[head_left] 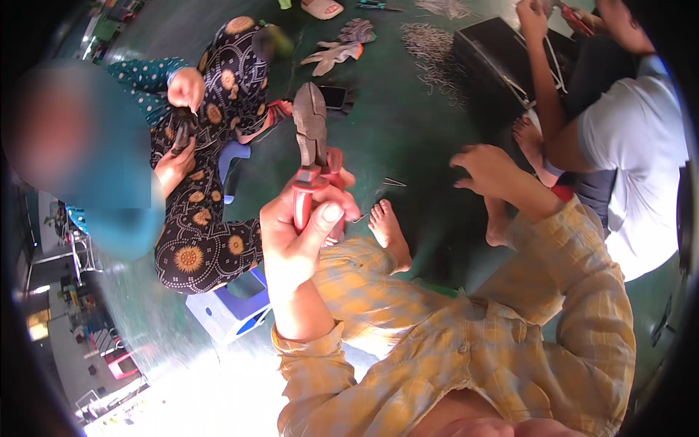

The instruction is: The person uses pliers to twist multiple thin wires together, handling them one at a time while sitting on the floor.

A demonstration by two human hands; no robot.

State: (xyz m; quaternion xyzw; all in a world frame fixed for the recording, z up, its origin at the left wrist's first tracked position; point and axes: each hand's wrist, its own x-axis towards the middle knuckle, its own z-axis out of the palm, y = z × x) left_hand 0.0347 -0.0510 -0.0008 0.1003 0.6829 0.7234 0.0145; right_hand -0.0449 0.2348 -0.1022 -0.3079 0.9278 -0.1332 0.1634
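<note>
My left hand [293, 237] is closed around the red handles of a pair of pliers [311, 120], raised in front of me. Their dark metal jaws point away and look closed, with nothing seen between them. A thin metal bit shows just beside the fingers of that hand; I cannot tell what it belongs to. My right hand [486, 171] hovers to the right over the green floor, its fingers slightly bent and apart, holding nothing visible. Between the two hands a small bent wire piece [395, 182] lies on the floor.
A heap of wire pieces [429, 51] lies on the floor ahead, beside a black box [495, 54]. Work gloves [335, 54] and a phone [333, 97] lie farther left. One person sits close on each side, both with tools in hand. A blue stool [229, 309] stands at left.
</note>
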